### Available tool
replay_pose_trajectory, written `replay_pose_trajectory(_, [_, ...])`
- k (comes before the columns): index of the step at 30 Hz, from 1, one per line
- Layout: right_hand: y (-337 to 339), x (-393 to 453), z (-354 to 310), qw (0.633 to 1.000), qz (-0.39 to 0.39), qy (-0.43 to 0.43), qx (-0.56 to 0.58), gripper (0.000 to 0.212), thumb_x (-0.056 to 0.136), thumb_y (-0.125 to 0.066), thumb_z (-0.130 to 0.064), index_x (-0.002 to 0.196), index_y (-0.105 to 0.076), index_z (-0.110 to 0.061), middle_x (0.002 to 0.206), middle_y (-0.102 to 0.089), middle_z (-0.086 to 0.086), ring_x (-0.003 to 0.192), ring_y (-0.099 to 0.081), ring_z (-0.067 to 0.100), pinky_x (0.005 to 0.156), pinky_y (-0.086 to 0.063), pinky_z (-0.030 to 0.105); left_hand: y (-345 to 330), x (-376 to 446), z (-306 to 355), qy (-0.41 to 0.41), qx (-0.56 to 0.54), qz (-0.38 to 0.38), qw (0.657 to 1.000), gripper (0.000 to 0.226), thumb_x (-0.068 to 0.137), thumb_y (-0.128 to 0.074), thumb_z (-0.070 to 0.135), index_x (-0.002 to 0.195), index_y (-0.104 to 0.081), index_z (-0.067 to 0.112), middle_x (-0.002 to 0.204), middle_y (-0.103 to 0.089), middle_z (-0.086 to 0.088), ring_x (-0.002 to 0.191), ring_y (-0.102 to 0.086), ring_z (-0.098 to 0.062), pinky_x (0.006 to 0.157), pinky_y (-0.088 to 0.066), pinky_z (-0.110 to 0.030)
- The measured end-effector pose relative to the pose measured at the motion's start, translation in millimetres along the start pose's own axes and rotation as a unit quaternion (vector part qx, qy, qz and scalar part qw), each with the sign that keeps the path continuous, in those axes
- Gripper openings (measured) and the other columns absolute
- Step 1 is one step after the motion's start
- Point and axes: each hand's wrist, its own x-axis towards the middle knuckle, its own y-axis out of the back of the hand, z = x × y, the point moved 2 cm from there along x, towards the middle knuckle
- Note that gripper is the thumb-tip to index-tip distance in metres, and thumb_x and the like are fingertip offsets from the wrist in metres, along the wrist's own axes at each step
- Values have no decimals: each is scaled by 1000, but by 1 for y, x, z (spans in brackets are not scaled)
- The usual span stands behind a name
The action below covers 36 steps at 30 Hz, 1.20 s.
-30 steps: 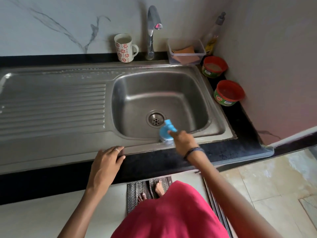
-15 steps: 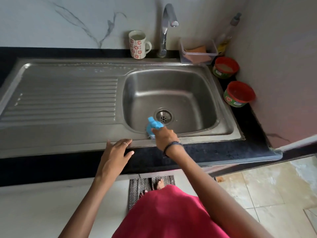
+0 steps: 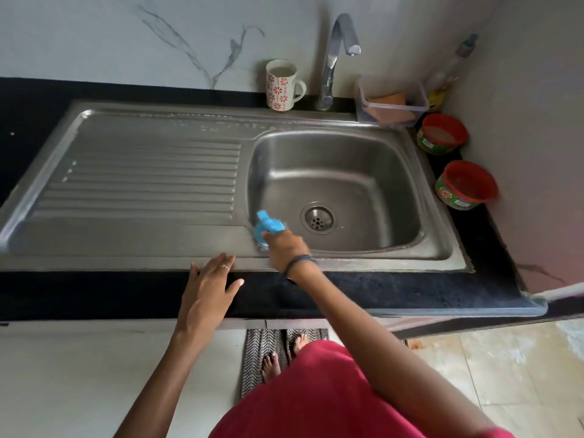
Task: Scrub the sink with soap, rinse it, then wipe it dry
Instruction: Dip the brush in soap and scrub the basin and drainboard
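Right hand (image 3: 286, 248): fingers closed around a round blue plastic scrubber with a stubby handle (image 3: 267, 227), pressed against the near-left inner corner of the basin. Wrist carries a dark band.

Left hand (image 3: 211, 286): open and flat, holding nothing, fingers spread on the near rim of the rectangular stainless-steel sink (image 3: 455, 245) where it meets the black stone counter (image 3: 395, 290); reads as a brace.

Sink: basin on the right with a round metal drain strainer (image 3: 317, 219), just right of the scrubber; ribbed drainboard (image 3: 142, 178) on the left. No lather visible on the steel; whether the scrubber is soaped, cannot tell. Curved chrome tap (image 3: 335, 58) shows no water running.

Behind and beside: white mug with red flowers (image 3: 282, 85), clear plastic tub holding an orange sponge (image 3: 390, 104), two red-rimmed green soap tubs (image 3: 442, 134) (image 3: 466, 184) by the wall.

Judgement: scrubbing stage, early; rinse and dry not begun.

Risks: scrubber may skid off the curved corner wall if pressed at an angle. Far walls and drainboard could be skipped. A wet rim could let the bracing palm slide.
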Motion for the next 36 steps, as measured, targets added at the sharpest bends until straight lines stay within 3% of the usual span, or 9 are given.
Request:
replay_pose_trajectory(5, [7,0,15,998,-15,24,-50,40,99,-31,-18,137,-42,-17,133,-47,20,116,-50,39,92,-41,38,-2,0,-4,4,-25,25,999,50,85,-66,24,130,-53,6,134,-53,-8,128,-47,-19,113,-16,-45])
replay_pose_trajectory(10, [31,-53,101,989,34,-78,-118,39,100,-29,-15,137,-41,-17,128,-53,18,109,-57,35,85,-45,37,-1,2,-1,11,-54,38,998,48,81,-70,21,124,-58,5,129,-58,-7,123,-52,-20,113,-15,-43])
replay_pose_trajectory(14, [19,-41,61,994,22,-19,-110,43,97,-32,-13,139,-39,-19,131,-49,18,110,-56,36,86,-46,38,0,4,0,17,-61,43,997,47,77,-73,17,120,-61,3,124,-62,-10,118,-56,-22,113,-16,-47])
replay_pose_trajectory(19, [-17,-26,-13,997,1,65,-45,36,98,-31,-17,132,-43,-15,120,-53,18,103,-56,39,73,-42,38,2,5,1,17,-38,29,999,48,79,-72,23,122,-59,6,125,-61,-6,118,-56,-20,113,-15,-47])
replay_pose_trajectory(23, [-3,-36,41,999,31,-11,-31,37,100,-31,-22,133,-44,-13,122,-56,18,108,-56,37,85,-46,41,4,2,1,25,-60,43,997,47,78,-72,21,121,-60,6,125,-61,-6,117,-57,-21,114,-13,-46])
replay_pose_trajectory(26, [20,-54,114,984,84,-153,38,41,100,-31,-34,127,-50,-11,117,-61,22,102,-59,38,79,-46,38,4,1,2,25,-61,47,997,48,78,-73,21,121,-60,6,123,-62,-6,114,-59,-23,114,-13,-47])
replay_pose_trajectory(29, [29,-69,132,976,105,-186,30,39,100,-31,-27,132,-47,-12,121,-59,19,104,-58,35,74,-42,33,4,3,1,26,-61,43,997,48,78,-73,22,121,-60,7,121,-63,-5,111,-60,-23,115,-12,-46])
replay_pose_trajectory(32, [17,-66,87,987,83,-126,62,42,100,-33,-35,120,-55,-7,112,-62,24,101,-59,38,74,-42,37,5,3,1,27,-58,39,997,48,77,-74,23,120,-61,7,121,-63,-6,111,-60,-22,115,-11,-46])
replay_pose_trajectory(36, [-11,-52,10,999,24,-7,28,37,101,-28,-17,134,-42,-12,126,-51,20,112,-53,33,82,-41,35,7,4,0,22,-40,35,998,47,76,-74,25,119,-62,8,119,-65,-7,109,-61,-23,114,-12,-46])
